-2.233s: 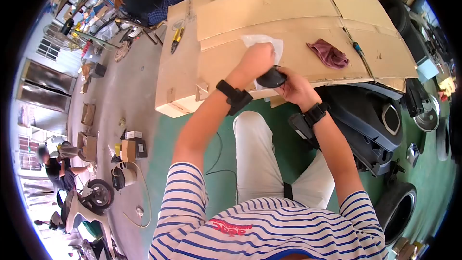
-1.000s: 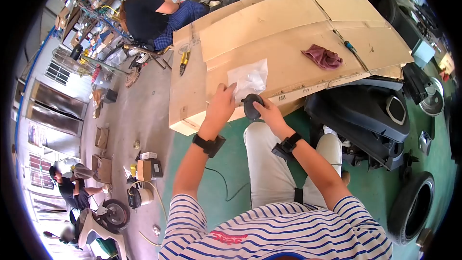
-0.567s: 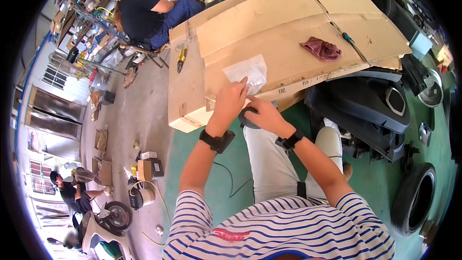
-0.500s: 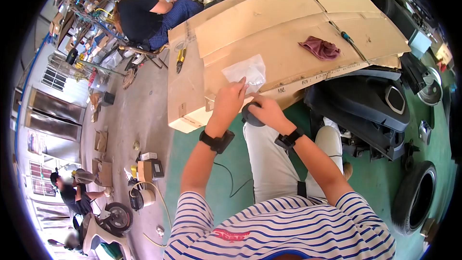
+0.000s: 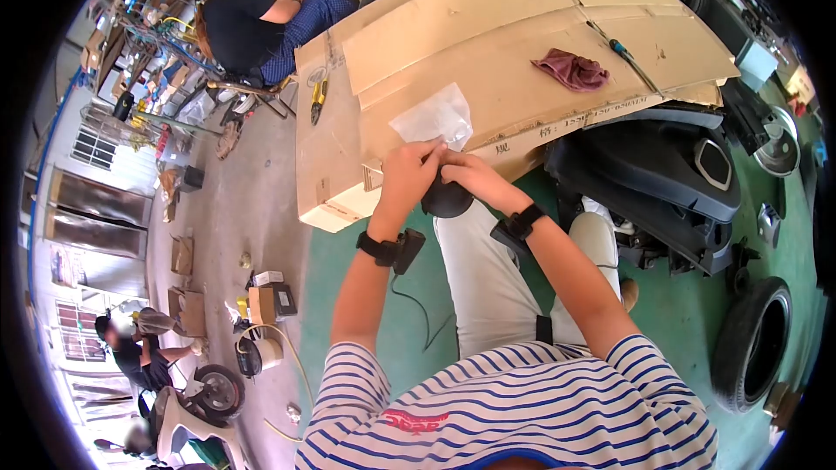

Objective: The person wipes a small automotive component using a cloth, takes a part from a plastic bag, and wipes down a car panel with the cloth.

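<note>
My right hand (image 5: pixel 475 176) is closed on a black rounded part (image 5: pixel 447 199), which hangs below the fingers above my left thigh. Close beside it, my left hand (image 5: pixel 407 177) is closed in a pinch, its fingertips meeting those of the right hand at the top of the part. What the left fingers hold is too small to make out. Just beyond the fingertips, a clear plastic bag (image 5: pixel 442 115) lies on the cardboard (image 5: pixel 514 43) near its front edge.
Yellow-handled pliers (image 5: pixel 319 101) lie on the cardboard to the left. A maroon cloth (image 5: pixel 570 69) and a screwdriver (image 5: pixel 629 58) are to the right. Black bodywork (image 5: pixel 649 183) and a tire (image 5: pixel 754 344) stand on the right. One person (image 5: pixel 252 22) sits at the upper left; another person (image 5: pixel 139 352) is lower left.
My left fingers have drawn back from the bag to meet the right fingertips. The black part has turned and shows more of its body below the hands.
</note>
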The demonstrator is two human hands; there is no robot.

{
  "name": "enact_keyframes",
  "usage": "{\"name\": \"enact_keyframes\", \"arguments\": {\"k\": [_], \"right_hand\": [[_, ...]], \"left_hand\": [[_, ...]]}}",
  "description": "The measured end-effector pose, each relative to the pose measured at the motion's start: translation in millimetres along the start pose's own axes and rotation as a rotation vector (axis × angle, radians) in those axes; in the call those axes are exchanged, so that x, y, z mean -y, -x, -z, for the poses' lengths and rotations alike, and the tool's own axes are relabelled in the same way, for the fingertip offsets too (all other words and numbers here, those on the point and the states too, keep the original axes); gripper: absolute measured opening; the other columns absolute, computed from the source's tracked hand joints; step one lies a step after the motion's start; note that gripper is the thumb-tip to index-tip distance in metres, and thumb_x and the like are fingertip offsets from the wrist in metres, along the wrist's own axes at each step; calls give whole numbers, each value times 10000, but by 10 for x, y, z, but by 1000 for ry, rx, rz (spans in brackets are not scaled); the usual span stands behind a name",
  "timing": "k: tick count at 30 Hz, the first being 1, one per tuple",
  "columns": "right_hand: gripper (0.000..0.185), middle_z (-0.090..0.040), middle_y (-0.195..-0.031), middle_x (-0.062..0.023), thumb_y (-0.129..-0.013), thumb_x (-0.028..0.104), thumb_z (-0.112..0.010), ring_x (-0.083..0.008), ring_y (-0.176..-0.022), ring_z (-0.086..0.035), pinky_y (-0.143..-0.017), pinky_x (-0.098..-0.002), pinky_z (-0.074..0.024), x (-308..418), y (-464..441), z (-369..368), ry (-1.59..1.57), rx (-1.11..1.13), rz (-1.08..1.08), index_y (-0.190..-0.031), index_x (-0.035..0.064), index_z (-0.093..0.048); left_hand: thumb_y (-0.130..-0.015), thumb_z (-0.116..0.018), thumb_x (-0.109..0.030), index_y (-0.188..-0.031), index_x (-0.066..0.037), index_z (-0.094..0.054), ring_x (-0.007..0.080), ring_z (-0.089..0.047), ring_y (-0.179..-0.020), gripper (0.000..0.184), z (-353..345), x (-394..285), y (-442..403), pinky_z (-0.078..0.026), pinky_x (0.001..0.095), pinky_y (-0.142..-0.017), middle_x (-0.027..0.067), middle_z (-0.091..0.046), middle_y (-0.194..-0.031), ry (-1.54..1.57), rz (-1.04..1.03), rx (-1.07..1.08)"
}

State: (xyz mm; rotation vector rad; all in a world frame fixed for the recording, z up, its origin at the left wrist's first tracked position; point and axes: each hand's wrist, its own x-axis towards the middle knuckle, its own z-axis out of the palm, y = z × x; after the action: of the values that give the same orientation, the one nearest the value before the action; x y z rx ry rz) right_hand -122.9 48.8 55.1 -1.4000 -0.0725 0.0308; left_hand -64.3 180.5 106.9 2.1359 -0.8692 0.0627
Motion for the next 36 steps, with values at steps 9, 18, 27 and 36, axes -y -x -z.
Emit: {"name": "enact_keyframes", "arguments": {"k": [9,18,27,36], "right_hand": [[145,-531,-758,32,-771,259,-532,-82,-690,-492,-598,-218,-374,133,-102,230,-293,-92,-392,-790,120,-565],[205,-572,-861,-12,-809,219,-517,-112,-708,-549,-585,-258,-457,60,-328,269,-113,-47,-370,-926,64,-582],[205,-603,-857,-62,-829,164,-507,-137,-751,-579,-637,-257,-483,24,-439,164,-272,-151,-337,-922,3,-593],[243,-604,-881,-85,-836,134,-504,-136,-799,-562,-699,-257,-445,-377,-685,-18,-504,-531,17,-998,-32,-575]], "left_hand": [[-834,-549,-137,-1038,11,-608,94,-405,-516,259,93,-6,80,-351,262,-492,82,-450,-555,35,124,85],[-782,-541,-85,-1090,-23,-594,144,-413,-482,319,75,36,195,-358,286,-487,111,-437,-540,-106,85,70],[-752,-513,-122,-1172,-95,-548,353,-577,-677,422,98,154,177,-453,434,-605,192,-586,-740,-363,123,103],[-725,-546,-115,-1220,-20,-483,327,-554,-595,508,-151,160,75,-445,396,-569,177,-559,-662,-387,-30,52]]}}
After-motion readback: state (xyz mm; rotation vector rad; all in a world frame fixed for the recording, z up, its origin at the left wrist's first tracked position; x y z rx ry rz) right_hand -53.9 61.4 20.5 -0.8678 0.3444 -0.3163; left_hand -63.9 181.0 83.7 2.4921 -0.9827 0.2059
